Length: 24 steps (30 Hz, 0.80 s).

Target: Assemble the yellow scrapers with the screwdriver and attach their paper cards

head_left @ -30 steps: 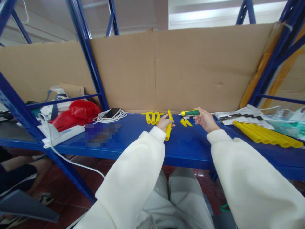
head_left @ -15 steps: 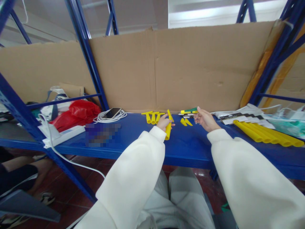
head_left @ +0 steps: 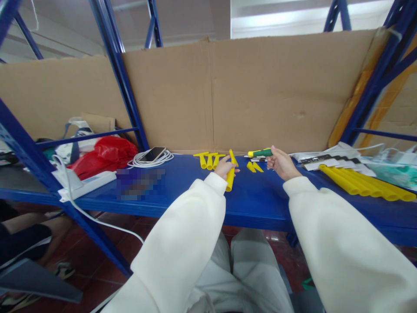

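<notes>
My left hand (head_left: 223, 168) is closed around a yellow tube (head_left: 230, 180) above the blue shelf, with a pointed yellow tip showing over the fingers. Between the fingers of my right hand (head_left: 280, 163) is the end of a green and yellow screwdriver (head_left: 262, 153), its yellow end pointing left. Two small yellow wedge pieces (head_left: 254, 167) lie on the shelf between my hands. Several short yellow T-shaped parts (head_left: 209, 161) lie just left of my left hand. Thin metal tools sit partly hidden behind the screwdriver.
Long yellow tubes (head_left: 366, 183) lie at the right beside white and black packets (head_left: 337, 160). On the left are a phone (head_left: 154, 154) on a coiled white cable, a white power strip (head_left: 87, 184) and a red bag (head_left: 106, 155). Cardboard (head_left: 260, 95) stands behind.
The screwdriver has been lifted slightly by my right hand and shifted a little, away from the metal tools. My left hand and the tube have hardly moved.
</notes>
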Tool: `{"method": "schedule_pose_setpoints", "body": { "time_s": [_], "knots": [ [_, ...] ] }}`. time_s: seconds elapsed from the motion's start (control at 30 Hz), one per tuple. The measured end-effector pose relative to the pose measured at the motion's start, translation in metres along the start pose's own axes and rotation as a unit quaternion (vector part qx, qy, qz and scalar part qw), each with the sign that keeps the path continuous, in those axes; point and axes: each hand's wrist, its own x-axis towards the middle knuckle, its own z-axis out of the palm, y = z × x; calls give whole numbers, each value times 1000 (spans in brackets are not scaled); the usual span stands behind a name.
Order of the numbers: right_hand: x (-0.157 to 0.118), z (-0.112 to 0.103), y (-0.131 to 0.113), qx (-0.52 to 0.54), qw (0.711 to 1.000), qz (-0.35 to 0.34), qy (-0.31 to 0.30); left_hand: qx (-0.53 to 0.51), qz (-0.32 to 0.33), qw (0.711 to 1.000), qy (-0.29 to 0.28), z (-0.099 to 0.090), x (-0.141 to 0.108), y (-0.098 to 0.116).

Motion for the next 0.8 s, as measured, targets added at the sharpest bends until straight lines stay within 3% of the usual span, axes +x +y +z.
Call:
{"method": "schedule_pose_setpoints", "body": {
  "time_s": [0.2, 0.57, 0.8],
  "knots": [
    [-2, 5, -3, 27, 999, -6, -15, -10, 2, 1000, 3, 0, 0, 0],
    [4, 2, 1, -5, 999, 17, 44, -3, -6, 1000, 11, 1, -1, 1],
    [2, -3, 2, -28, 1000, 7, 5, 1, -3, 1000, 8, 0, -1, 2]
  ]
}}
